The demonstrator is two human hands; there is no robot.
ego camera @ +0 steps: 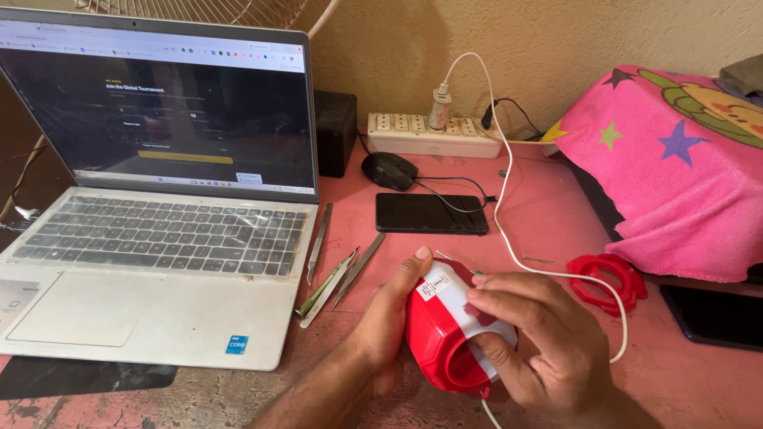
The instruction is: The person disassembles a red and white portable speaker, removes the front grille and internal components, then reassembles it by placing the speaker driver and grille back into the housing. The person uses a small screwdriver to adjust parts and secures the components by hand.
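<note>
Both hands meet low in view, left hand [387, 318] cupped with thumb raised, right hand [540, 349] curled, fingers bent.

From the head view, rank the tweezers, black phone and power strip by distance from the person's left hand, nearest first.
1. Tweezers, just left of the left hand.
2. Black phone, beyond it.
3. Power strip, at the wall.

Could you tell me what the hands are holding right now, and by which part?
Both hands hold a small red and white device: the left hand against its left side, the right hand over its top and right side.
</note>
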